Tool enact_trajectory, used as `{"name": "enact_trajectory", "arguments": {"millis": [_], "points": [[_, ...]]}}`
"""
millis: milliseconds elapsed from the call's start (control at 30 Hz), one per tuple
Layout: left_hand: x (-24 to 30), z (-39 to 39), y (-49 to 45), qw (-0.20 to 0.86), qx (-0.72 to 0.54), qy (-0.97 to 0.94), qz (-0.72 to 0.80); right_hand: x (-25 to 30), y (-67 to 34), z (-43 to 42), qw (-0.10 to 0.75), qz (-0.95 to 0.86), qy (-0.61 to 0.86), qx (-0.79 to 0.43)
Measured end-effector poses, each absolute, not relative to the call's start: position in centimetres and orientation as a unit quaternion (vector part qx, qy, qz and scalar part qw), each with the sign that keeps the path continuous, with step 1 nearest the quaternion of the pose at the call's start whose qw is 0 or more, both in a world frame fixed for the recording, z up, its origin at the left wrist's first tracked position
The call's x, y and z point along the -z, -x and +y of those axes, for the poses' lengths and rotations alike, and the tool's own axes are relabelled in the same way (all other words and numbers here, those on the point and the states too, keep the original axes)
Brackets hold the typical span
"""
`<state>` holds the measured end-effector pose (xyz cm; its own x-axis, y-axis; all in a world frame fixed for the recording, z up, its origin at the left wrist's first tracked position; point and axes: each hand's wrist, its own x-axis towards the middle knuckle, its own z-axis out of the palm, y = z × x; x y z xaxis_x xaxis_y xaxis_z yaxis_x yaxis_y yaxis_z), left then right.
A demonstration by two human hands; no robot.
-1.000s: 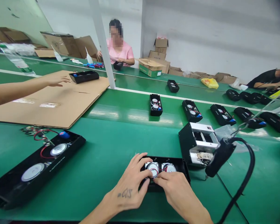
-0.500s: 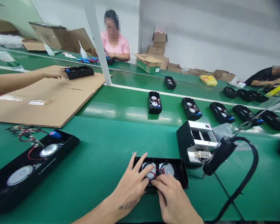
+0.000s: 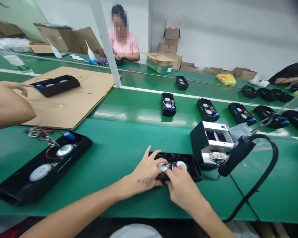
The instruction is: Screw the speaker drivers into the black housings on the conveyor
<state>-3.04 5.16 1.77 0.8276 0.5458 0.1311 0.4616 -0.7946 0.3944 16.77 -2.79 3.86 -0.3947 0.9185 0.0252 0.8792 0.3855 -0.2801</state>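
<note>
A small black speaker case (image 3: 188, 162) with two round silver drivers and red wires lies on the green bench in front of me. My left hand (image 3: 146, 172) rests on its left half, fingers curled over the near edge and the left driver. My right hand (image 3: 180, 185) covers the middle of the case, its fingertips pinched at the red wires between the drivers. What the fingertips hold is hidden.
A long black speaker case (image 3: 43, 168) lies at the left. A black-and-white metal box (image 3: 211, 142) and a black hanging tool on a cable (image 3: 234, 155) stand at the right. A co-worker's arm (image 3: 7, 105) reaches over cardboard (image 3: 72, 96). Several small cases (image 3: 169, 104) ride the belt.
The view has pulled back and my forearms show more. The co-worker at the left has drawn a black case nearer across the cardboard. My hands stay on the small case.
</note>
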Motion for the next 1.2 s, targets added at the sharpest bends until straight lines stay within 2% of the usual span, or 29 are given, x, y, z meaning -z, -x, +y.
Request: {"name": "enact_trajectory", "arguments": {"millis": [133, 300, 533, 933, 1200], "points": [[-4.8, 8.7, 2.5, 0.288, -0.077, -0.915, 0.273, -7.9, -17.6, 1.7, 0.006, -0.803, 0.56, -0.205], [-5.9, 10.1, 2.4, 0.358, -0.053, -0.883, 0.3, -9.0, -18.0, 3.7, -0.006, -0.807, 0.545, -0.228], [-5.2, 9.9, 2.3, 0.371, -0.056, -0.865, 0.333, -8.3, -17.7, 3.5, 0.008, -0.812, 0.541, -0.218], [-5.1, 10.8, 2.2, 0.405, -0.042, -0.866, 0.291, -7.8, -17.7, 4.1, 0.006, -0.812, 0.546, -0.206], [-5.1, 10.2, 2.4, 0.367, -0.065, -0.887, 0.273, -8.8, -17.8, 3.9, -0.007, -0.811, 0.534, -0.24]]}}
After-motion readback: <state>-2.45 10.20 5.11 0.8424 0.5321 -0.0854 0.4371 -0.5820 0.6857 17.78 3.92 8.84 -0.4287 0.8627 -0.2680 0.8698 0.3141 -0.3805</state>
